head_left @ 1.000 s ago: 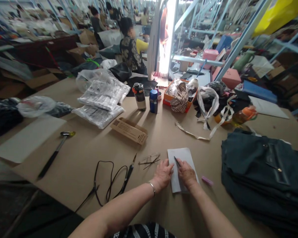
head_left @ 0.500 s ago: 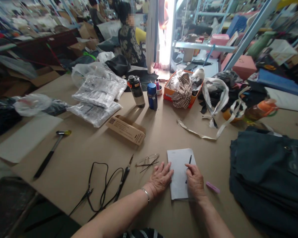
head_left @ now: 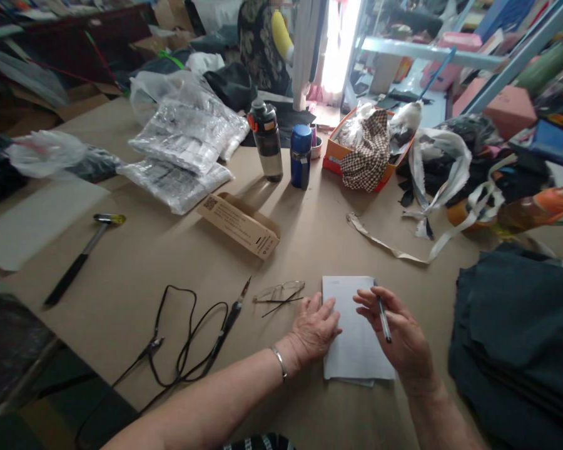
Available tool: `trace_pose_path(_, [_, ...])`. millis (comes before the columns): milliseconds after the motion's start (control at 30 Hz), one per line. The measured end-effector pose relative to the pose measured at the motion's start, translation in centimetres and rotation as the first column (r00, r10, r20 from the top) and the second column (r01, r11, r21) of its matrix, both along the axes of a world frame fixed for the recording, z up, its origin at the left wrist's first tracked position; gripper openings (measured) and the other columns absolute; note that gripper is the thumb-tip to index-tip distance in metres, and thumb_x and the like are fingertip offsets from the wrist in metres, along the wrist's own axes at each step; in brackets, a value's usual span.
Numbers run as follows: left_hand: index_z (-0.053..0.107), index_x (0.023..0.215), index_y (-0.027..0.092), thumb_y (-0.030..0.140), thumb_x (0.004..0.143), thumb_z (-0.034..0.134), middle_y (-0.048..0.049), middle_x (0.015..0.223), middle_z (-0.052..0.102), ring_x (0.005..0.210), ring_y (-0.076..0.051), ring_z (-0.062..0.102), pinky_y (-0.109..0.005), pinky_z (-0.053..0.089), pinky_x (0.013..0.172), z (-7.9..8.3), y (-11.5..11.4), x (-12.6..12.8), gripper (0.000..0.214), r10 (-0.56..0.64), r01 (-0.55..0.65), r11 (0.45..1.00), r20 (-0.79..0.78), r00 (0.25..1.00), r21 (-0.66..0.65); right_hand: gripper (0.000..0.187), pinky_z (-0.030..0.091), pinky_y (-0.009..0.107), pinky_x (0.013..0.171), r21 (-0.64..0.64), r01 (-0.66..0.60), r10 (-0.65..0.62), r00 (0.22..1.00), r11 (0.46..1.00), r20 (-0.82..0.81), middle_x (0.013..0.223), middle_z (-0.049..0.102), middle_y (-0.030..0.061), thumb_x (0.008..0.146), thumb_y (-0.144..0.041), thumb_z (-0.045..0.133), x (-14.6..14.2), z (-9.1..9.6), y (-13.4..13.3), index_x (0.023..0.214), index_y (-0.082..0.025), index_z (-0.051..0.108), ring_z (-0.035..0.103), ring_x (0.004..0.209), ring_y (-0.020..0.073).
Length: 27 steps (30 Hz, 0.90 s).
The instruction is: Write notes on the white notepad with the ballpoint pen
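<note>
A white sheet of paper lies on the brown table in front of me. My left hand rests flat on the sheet's left edge, fingers spread; a bracelet is on that wrist. My right hand is lifted over the sheet's right side, palm turned up, fingers curled around a dark pen. A pair of glasses lies just left of the paper.
A corded soldering-type tool, a hammer, a cardboard box, two bottles, plastic bags and an orange box of scraps stand further out. Dark folded fabric is stacked at right. A person sits beyond.
My right hand has turned palm-up and lifted off the paper with the pen. The view has moved closer and lower over the table. The left hand stays on the sheet.
</note>
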<state>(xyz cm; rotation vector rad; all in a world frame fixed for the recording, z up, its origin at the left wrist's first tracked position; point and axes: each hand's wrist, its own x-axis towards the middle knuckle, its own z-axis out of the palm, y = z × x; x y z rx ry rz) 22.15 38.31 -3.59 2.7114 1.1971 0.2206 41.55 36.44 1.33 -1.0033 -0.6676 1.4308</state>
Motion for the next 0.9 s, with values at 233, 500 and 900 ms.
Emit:
trace_pose_path(233, [0.059,0.111,0.016,0.041,0.091,0.048,-0.0086,0.125,0.059,0.112,-0.031,0.049,-0.045,0.038,0.087,-1.3,1.3,1.8,0.034,0.018,-0.029,0.989,0.071,0.997,0.146,0.014,0.049,0.031,0.072,0.206,0.172,-0.245,0.878,0.963,0.411,0.066,0.06,-0.0018,0.087,-0.034,0.059,-1.2,-3.4,2.9,0.084,-0.02,0.059,0.059,0.066,0.0137])
trace_pose_path(500, [0.059,0.112,0.011,0.036,0.093,0.044,-0.0123,0.131,0.054,0.111,-0.033,0.046,-0.046,0.044,0.092,-1.2,1.5,1.4,0.035,0.073,-0.075,0.997,0.16,0.984,0.007,0.042,0.054,0.04,0.075,0.223,0.165,-0.24,0.896,0.961,0.373,0.092,0.068,0.0074,0.093,-0.052,0.041,-2.9,-6.8,4.6,0.107,-0.021,0.066,0.066,0.081,0.0205])
trace_pose_path(900, [0.053,0.126,0.007,0.035,0.095,0.041,-0.0149,0.136,0.051,0.117,-0.034,0.045,-0.047,0.042,0.097,-1.5,1.3,0.6,0.043,0.012,-0.013,1.0,0.133,0.991,0.01,0.014,0.05,0.026,0.065,0.246,0.099,-0.242,0.709,0.964,0.663,0.078,0.067,0.0015,0.087,-0.029,0.061,-3.1,-7.4,4.4,0.093,-0.02,0.069,0.062,0.068,0.0131])
